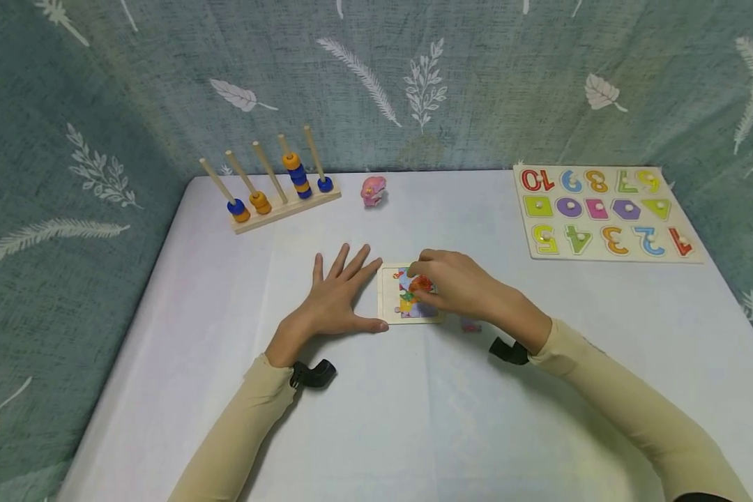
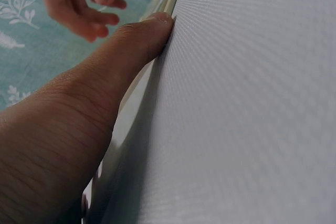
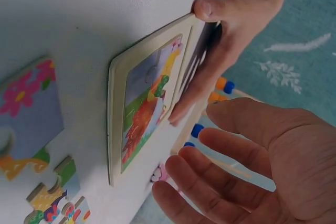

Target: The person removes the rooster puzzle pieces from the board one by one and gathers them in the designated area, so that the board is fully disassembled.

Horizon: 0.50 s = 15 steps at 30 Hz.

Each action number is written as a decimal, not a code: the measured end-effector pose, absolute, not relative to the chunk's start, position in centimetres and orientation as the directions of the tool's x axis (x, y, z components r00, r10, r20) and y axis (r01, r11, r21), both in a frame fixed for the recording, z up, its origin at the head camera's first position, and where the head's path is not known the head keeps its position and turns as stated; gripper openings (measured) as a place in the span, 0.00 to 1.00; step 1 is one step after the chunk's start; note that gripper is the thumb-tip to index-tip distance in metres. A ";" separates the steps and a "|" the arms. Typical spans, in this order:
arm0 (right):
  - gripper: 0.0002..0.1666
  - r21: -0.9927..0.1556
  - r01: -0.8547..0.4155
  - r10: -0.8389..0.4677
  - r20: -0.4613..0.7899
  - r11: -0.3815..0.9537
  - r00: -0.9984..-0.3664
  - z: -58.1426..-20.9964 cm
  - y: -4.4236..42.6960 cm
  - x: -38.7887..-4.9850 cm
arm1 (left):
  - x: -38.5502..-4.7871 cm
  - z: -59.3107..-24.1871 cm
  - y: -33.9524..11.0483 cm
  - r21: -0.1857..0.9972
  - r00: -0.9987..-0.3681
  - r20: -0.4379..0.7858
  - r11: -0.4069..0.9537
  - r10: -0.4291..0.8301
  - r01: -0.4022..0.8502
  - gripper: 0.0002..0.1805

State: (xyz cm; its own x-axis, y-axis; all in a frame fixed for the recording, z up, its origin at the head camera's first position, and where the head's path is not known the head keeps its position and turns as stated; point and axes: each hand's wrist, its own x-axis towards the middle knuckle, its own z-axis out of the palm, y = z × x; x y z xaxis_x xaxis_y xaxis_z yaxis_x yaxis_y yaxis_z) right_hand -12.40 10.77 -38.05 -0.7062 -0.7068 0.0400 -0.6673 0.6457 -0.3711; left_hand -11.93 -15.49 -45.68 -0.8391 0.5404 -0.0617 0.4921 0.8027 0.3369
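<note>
A small square jigsaw puzzle in a pale wooden frame (image 1: 387,296) lies on the table, its colourful picture partly covered in the head view. My left hand (image 1: 334,301) rests beside it with spread fingers, the thumb touching the lower left corner and another fingertip at the upper left one. Over the picture hovers my right hand (image 1: 454,282), loosely bent; the right wrist view shows its thumb and fingers apart, holding nothing. Loose puzzle pieces show there too: a purple one with pink flowers (image 3: 31,108) and a smaller multicoloured one (image 3: 60,187).
Behind my left hand stands a wooden peg stand (image 1: 288,208) with blue and orange beads. A small pink toy (image 1: 373,190) sits near the back edge. To the far right lies a number and shape board (image 1: 615,183). Patterned green cloth (image 1: 508,84) hangs behind the table.
</note>
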 end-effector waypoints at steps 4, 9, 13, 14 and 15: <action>0.17 -0.366 -0.669 -0.707 0.039 0.647 -0.706 -38.3 10.3 -12.9 | -12.0 -45.7 -15.4 0.333 -0.839 -0.068 0.805 0.540 0.492 0.64; 0.14 -0.379 -0.667 -0.712 0.028 0.642 -0.702 -38.5 9.9 -13.5 | -12.0 -45.7 -15.4 0.338 -0.836 -0.068 0.801 0.544 0.494 0.64; 0.13 -0.372 -0.661 -0.714 -0.006 0.652 -0.700 -38.7 9.2 -13.9 | -12.0 -45.6 -15.3 0.338 -0.836 -0.068 0.801 0.544 0.494 0.64; 0.13 -0.363 -0.662 -0.715 -0.016 0.656 -0.699 -38.8 9.0 -13.9 | -12.0 -45.7 -15.3 0.337 -0.836 -0.068 0.801 0.544 0.494 0.65; 0.13 -0.357 -0.664 -0.717 -0.024 0.657 -0.696 -38.8 8.8 -14.0 | -12.0 -45.6 -15.3 0.336 -0.836 -0.067 0.801 0.544 0.495 0.65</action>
State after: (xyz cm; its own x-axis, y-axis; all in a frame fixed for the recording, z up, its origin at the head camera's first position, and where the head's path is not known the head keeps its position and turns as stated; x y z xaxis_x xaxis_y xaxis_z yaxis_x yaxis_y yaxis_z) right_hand -14.00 8.84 -38.85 -0.6964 -0.7173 -0.0244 -0.6642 0.6570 -0.3568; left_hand -11.97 -15.34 -45.65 -0.8361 0.5444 -0.0675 0.4947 0.8015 0.3360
